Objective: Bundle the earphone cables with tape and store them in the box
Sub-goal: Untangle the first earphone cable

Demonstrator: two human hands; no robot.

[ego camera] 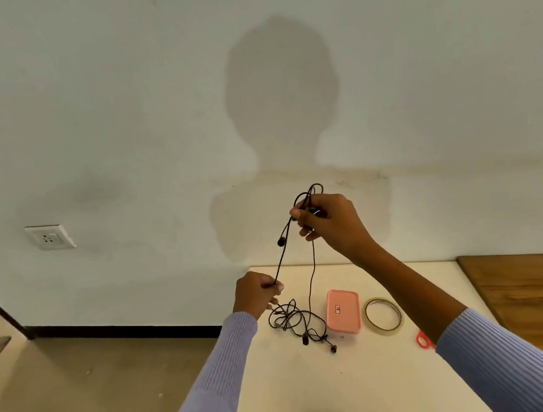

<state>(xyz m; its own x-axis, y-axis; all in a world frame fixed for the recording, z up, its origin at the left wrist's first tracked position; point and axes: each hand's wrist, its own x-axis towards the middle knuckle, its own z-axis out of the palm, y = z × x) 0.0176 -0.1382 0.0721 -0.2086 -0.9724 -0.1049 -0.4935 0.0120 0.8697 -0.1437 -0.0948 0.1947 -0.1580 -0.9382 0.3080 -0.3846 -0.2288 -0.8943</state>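
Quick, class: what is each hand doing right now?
Left hand: closed, pinching the earphone cable.
Right hand: closed, holding the cable's looped upper end.

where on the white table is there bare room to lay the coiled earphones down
The widest bare patch of the white table is the near part, between the two sleeves, in front of the tangled cable and pink box. Crowded: the far strip, where the tangle, box and tape roll sit side by side, with red scissors at the right.
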